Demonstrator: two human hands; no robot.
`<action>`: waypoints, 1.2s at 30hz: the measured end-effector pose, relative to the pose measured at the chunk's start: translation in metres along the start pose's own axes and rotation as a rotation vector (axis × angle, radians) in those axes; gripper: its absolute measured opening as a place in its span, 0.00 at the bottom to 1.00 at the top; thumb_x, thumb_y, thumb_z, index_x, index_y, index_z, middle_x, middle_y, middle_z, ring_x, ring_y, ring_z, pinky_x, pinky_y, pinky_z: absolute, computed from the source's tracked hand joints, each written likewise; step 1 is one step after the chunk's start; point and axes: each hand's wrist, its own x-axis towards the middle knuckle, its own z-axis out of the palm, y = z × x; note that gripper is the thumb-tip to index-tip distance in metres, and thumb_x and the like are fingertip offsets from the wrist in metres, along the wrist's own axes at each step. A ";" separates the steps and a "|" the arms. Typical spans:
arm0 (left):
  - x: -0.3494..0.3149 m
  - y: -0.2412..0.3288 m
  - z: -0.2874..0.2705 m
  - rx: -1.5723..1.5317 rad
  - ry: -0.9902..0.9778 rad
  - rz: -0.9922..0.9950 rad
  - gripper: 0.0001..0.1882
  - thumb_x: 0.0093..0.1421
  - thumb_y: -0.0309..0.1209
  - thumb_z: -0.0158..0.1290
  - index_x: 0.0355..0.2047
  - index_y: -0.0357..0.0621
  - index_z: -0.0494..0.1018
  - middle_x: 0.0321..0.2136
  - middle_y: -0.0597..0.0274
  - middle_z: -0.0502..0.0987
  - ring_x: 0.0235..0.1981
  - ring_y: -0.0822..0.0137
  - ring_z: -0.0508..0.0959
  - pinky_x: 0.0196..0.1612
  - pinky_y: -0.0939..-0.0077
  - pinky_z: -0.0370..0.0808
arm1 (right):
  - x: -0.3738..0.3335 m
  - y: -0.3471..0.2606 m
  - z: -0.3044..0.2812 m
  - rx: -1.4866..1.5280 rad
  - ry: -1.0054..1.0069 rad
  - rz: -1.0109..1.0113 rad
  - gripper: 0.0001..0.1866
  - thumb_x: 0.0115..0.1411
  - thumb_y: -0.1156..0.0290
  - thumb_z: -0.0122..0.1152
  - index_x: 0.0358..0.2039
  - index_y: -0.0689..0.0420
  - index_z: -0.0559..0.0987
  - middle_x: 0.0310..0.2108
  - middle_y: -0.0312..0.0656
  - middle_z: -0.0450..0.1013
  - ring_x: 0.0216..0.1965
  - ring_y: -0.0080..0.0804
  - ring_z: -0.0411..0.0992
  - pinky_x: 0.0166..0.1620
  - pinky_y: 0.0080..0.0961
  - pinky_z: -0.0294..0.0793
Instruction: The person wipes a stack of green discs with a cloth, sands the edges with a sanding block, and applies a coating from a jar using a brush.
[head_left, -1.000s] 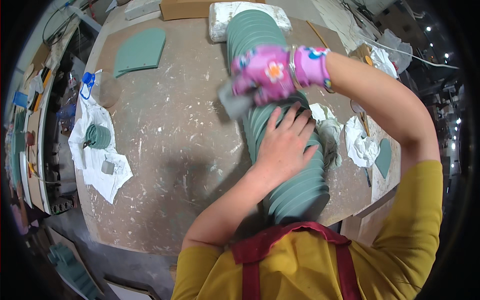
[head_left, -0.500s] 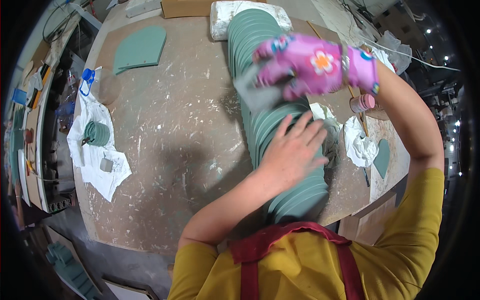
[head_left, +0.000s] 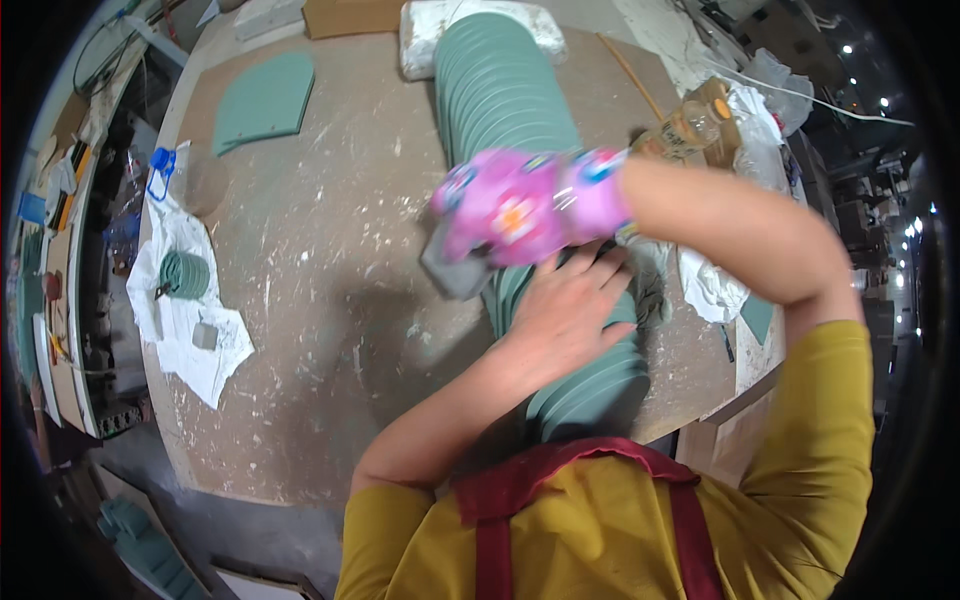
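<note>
A long row of overlapping green rounded slabs point(head_left: 505, 95) runs from the far side of the table towards my body. My bare left hand point(head_left: 570, 312) lies flat on the near half of the row, its fingers slightly apart. In a pink flowered glove, my right hand point(head_left: 515, 208) crosses over the row just beyond it, a little smeared by motion. Its fingers close on a grey pad point(head_left: 455, 265) at the row's left edge. Whether the pad is a sponge or an abrasive block I cannot tell.
On the scuffed table point(head_left: 330, 250), a single green slab point(head_left: 265, 100) lies far left. A white cloth point(head_left: 225, 350) carries a green coil point(head_left: 184, 274) and a small grey block point(head_left: 205, 336). A white block point(head_left: 420, 45) stands behind the row; at right are a bottle point(head_left: 690, 125) and crumpled white cloth point(head_left: 708, 285).
My right hand has swept left and nearer with the grey pad, from over the row to its left edge. My left hand stays on the slabs. The view has shifted slightly.
</note>
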 end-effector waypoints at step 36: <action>0.020 -0.037 -0.025 0.118 -0.001 0.045 0.29 0.56 0.45 0.57 0.56 0.46 0.69 0.59 0.60 0.67 0.63 0.56 0.62 0.62 0.50 0.56 | -0.098 0.074 0.001 -0.199 0.931 0.507 0.24 0.59 0.55 0.59 0.54 0.48 0.76 0.56 0.59 0.65 0.57 0.56 0.65 0.60 0.42 0.64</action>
